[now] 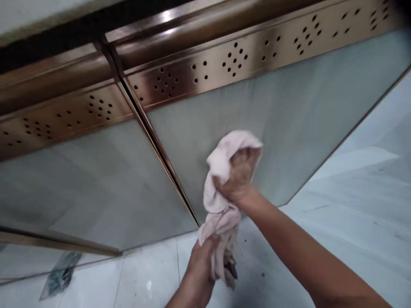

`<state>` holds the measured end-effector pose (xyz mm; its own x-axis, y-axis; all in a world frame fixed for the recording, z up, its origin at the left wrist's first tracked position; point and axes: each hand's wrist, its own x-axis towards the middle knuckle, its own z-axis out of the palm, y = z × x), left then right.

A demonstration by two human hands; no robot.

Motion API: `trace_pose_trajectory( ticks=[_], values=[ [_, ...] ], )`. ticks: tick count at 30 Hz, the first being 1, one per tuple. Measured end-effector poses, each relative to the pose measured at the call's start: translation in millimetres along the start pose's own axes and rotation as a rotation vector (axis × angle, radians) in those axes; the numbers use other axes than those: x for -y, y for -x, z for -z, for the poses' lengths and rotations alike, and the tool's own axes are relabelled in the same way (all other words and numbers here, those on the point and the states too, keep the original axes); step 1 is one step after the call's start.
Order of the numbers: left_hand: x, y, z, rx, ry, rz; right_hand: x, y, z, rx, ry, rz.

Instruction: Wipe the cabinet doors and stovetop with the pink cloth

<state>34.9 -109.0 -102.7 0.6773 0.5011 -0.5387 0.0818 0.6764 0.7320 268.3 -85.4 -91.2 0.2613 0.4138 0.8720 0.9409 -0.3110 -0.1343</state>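
Observation:
A pale pink cloth [216,192] hangs between both of my hands, bunched at its lower end. My right hand [239,173] has the cloth's upper part over its fingers and lies against the greyish cabinet door [289,111], slightly blurred. Lower down, my left hand [204,261] grips the gathered tail of the cloth, its fingertips showing past the folds. The fingers of my right hand are partly hidden under the fabric.
Copper-coloured metal strips [257,51] with punched holes run along the tops of the doors. A second door [80,184] stands to the left, beyond a narrow dark gap. Pale tiles [150,265] cover the floor, and a dark patterned piece [61,273] lies lower left.

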Motion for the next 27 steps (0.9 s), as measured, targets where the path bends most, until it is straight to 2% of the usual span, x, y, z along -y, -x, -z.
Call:
trace_pose_trajectory(
  ticks=[3,6,8,11,13,16,22,27],
  values=[
    [12,-2,31,-0.082,0.014,0.033,22,54,-9,0.085,-0.025,0.336],
    [18,-4,45,-0.131,0.028,0.021,18,77,-6,0.059,-0.054,0.497],
    [19,-3,44,-0.102,0.050,-0.021,14,72,2,-0.035,-0.062,0.473],
    [20,2,38,-0.028,0.086,-0.053,14,50,13,-0.180,-0.069,0.319],
    [20,5,35,-0.009,0.106,-0.057,17,41,16,-0.223,-0.091,0.267],
    [18,9,33,-0.029,0.115,-0.065,19,41,15,-0.241,-0.122,0.282],
    [19,17,32,-0.043,0.121,-0.074,21,44,19,-0.175,-0.144,0.280],
    [20,17,30,-0.072,0.136,-0.079,24,47,17,-0.214,-0.128,0.291]
  ],
)
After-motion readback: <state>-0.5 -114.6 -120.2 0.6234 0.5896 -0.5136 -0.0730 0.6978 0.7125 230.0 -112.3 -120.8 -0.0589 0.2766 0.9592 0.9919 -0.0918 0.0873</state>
